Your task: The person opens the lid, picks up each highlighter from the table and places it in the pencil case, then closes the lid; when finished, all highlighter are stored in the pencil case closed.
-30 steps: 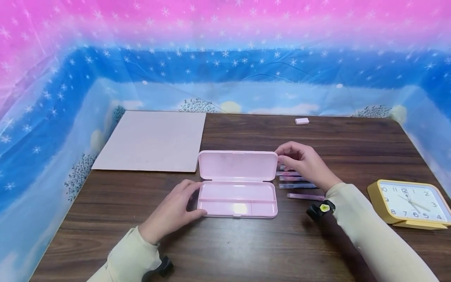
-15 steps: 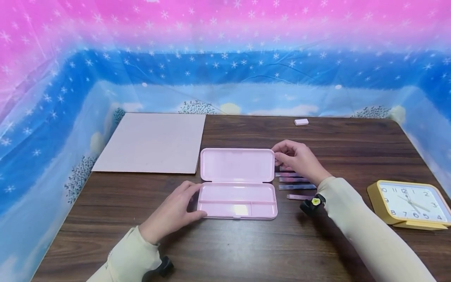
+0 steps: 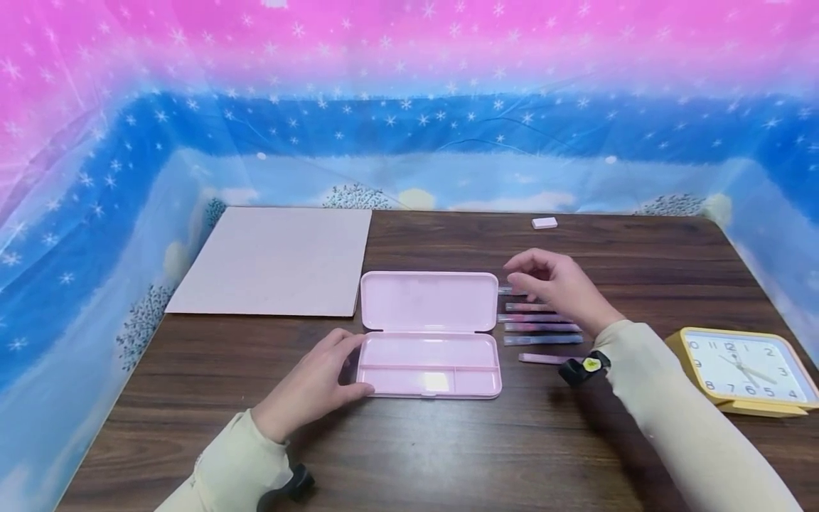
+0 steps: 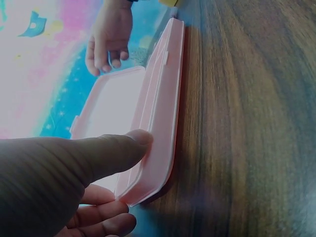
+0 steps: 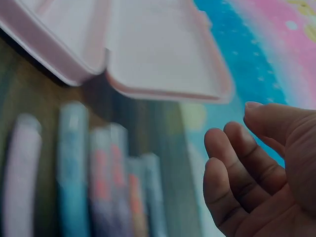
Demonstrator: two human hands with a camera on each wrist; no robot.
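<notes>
A pink pencil case (image 3: 409,350) lies on the table with its lid (image 3: 429,302) raised and its compartments bare. My left hand (image 3: 313,387) holds the case's left end, the thumb at the front edge and the fingers at the corner, as the left wrist view shows. My right hand (image 3: 558,286) hovers just right of the lid, fingers loosely bent and holding nothing. In the right wrist view a gap separates its fingers (image 5: 217,182) from the lid (image 5: 168,54). Several pens (image 3: 542,340) lie side by side below the right hand, which partly hides some.
A pale flat board (image 3: 271,259) occupies the back left of the table. Near the back edge sits a white eraser (image 3: 544,223). A yellow clock (image 3: 745,370) stands at the right, beside the right forearm. Patterned cloth (image 3: 409,121) surrounds the table's back and sides.
The lid has tipped further back. My right hand, earlier at the lid's right edge, has let go and moved slightly right. My left hand has stayed on the case.
</notes>
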